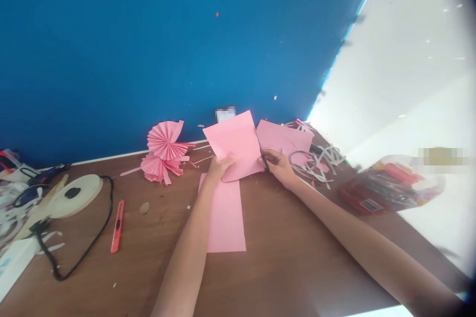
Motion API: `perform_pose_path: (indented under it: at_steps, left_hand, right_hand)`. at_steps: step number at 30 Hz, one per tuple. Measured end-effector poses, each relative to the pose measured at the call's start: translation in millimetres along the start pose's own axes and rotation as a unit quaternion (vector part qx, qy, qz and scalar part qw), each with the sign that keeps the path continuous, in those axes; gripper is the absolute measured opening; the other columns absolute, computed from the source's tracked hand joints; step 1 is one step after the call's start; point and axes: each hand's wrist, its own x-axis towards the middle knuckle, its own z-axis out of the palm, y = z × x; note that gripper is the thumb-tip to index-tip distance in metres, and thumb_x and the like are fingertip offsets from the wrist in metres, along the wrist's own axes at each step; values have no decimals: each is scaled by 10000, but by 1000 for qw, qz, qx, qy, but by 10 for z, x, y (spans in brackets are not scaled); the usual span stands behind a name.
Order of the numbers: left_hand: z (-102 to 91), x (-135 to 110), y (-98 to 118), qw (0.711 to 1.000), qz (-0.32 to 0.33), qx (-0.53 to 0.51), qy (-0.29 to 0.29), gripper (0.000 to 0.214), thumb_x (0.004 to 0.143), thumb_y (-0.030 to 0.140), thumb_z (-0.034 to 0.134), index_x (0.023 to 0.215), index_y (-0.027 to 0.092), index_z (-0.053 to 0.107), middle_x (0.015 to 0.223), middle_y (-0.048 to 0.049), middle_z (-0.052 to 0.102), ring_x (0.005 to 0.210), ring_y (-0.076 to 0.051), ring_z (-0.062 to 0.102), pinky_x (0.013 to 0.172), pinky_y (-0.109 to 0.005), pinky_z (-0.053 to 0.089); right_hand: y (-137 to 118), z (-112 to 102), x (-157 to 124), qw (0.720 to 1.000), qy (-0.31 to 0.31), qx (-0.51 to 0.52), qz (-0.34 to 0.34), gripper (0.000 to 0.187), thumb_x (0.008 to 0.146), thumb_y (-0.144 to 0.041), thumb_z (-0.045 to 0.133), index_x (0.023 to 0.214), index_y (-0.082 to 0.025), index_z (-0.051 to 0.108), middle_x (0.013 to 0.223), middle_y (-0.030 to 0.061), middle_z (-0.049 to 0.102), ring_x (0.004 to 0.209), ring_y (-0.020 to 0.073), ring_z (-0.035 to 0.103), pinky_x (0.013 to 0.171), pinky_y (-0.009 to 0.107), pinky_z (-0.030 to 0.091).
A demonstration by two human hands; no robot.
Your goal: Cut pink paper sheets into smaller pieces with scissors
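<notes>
Left hand (220, 168), centre of frame: thumb on the near face of the sheet (238, 141), fingers behind it and mostly hidden; closed on the paper, which is held tilted above the table (282, 247). Right hand (281, 166), right of centre: fingers curled around the scissors (265, 161), blade along the sheet's right edge; how far the blades part cannot be told. A pink strip (226, 223) lies below centre, partly under the left forearm. Paper fans (166, 141) lie left of centre; a red cutter (117, 228) lies at lower left.
</notes>
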Motion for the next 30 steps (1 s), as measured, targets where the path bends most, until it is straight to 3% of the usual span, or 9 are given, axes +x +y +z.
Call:
perform_pose_path:
  at_steps: [8, 15, 22, 30]
  left_hand:
    - [-33, 17, -59, 1000, 5, 11, 5, 585, 564, 230, 812, 1115, 142, 638, 1189, -117, 640, 1126, -289, 582, 981, -414, 453]
    - [-47, 16, -57, 999, -16, 27, -25, 573, 558, 248, 822, 1095, 138, 655, 1147, -123, 658, 1090, -305, 599, 978, -453, 445]
    - [-37, -2, -31, 999, -27, 23, -30, 585, 525, 272, 840, 1069, 143, 670, 1130, -117, 667, 1081, -313, 603, 977, -456, 442]
    - [-42, 49, -77, 999, 21, 31, 21, 501, 745, 459, 681, 1153, 171, 632, 1235, -93, 619, 1203, -269, 533, 1066, -400, 359]
  right_hand:
    - [-67, 1, -11, 1000, 7, -7, 7, 385, 714, -377, 710, 1033, -169, 653, 765, 16, 633, 649, 117, 525, 569, 237, 423]
    - [-19, -13, 0, 1000, 19, -16, 6, 409, 722, -370, 703, 1069, -165, 635, 770, 14, 622, 630, 103, 492, 506, 209, 361]
    - [27, -33, 6, 1000, 14, -9, -3, 389, 723, -361, 707, 1058, -175, 643, 758, 4, 612, 631, 101, 498, 521, 211, 377]
    - [1, -19, 2, 1000, 6, -14, 3, 405, 739, -420, 680, 1054, -167, 649, 816, 44, 661, 690, 143, 560, 536, 233, 416]
